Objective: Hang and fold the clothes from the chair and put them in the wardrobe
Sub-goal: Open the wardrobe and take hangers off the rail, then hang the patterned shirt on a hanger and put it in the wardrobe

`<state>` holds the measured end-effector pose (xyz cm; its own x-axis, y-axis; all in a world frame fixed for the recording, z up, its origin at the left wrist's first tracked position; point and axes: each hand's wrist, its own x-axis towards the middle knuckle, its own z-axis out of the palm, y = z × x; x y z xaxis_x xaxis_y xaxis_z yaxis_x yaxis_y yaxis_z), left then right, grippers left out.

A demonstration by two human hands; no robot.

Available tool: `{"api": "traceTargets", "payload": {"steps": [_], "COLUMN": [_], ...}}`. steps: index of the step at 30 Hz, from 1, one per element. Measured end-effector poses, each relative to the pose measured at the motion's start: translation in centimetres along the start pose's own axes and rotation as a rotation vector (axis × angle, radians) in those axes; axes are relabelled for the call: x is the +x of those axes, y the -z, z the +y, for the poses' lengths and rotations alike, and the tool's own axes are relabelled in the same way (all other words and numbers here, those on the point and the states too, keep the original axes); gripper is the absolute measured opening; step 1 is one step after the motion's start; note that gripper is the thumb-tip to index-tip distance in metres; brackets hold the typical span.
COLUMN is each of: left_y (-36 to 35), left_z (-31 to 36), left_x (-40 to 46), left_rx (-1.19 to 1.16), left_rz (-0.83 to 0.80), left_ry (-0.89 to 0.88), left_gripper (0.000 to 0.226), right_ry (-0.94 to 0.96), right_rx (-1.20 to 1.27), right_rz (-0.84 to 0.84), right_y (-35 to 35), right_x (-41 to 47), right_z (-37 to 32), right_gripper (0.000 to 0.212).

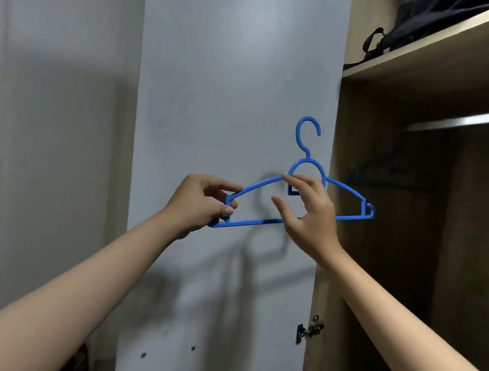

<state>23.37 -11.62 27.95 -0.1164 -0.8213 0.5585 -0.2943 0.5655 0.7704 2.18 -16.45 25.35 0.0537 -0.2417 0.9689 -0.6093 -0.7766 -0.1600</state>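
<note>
A blue plastic hanger [345, 188] is held upright in front of the open wardrobe door, hook pointing up. My left hand [201, 203] pinches its left end, fingers curled round the shoulder and bottom bar. My right hand [308, 214] lies at the hanger's middle with fingers spread and fairly straight, touching the bars near the neck. No clothes hang on the hanger. The chair and its clothes are out of view.
The white wardrobe door [235, 92] stands open just behind the hanger. To the right the wardrobe interior shows a metal rail [470, 121] with dark hangers [387, 174] and a shelf [441, 49] holding a dark bag [423, 25]. A hinge [310, 328] sits low on the door edge.
</note>
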Motion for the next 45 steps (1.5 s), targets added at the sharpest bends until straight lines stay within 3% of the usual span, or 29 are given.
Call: {"api": "traceTargets", "payload": {"steps": [13, 23, 30, 38, 45], "left_y": [12.4, 18.0, 23.7, 31.7, 38.7], "left_z": [2.4, 6.6, 11.0, 13.3, 10.0], "left_x": [-20.8, -41.0, -51.9, -58.5, -60.7], "left_rx": [0.182, 0.305, 0.427, 0.647, 0.760], "left_rz": [0.307, 0.651, 0.876, 0.999, 1.021], "left_ry": [0.281, 0.502, 0.570, 0.601, 0.622], "left_gripper": [0.040, 0.037, 0.039, 0.032, 0.034], "right_ry": [0.222, 0.468, 0.632, 0.611, 0.556], "right_rx": [0.213, 0.538, 0.598, 0.624, 0.535], "right_rz": [-0.382, -0.571, -0.545, -0.489, -0.496], "right_y": [-5.1, -11.4, -15.8, -19.5, -22.6], "right_x": [-5.1, -13.5, -16.6, -18.4, -19.5], "right_z": [-9.1, -23.9, -36.8, -49.2, -54.3], "right_gripper": [0.114, 0.116, 0.103, 0.111, 0.111]}}
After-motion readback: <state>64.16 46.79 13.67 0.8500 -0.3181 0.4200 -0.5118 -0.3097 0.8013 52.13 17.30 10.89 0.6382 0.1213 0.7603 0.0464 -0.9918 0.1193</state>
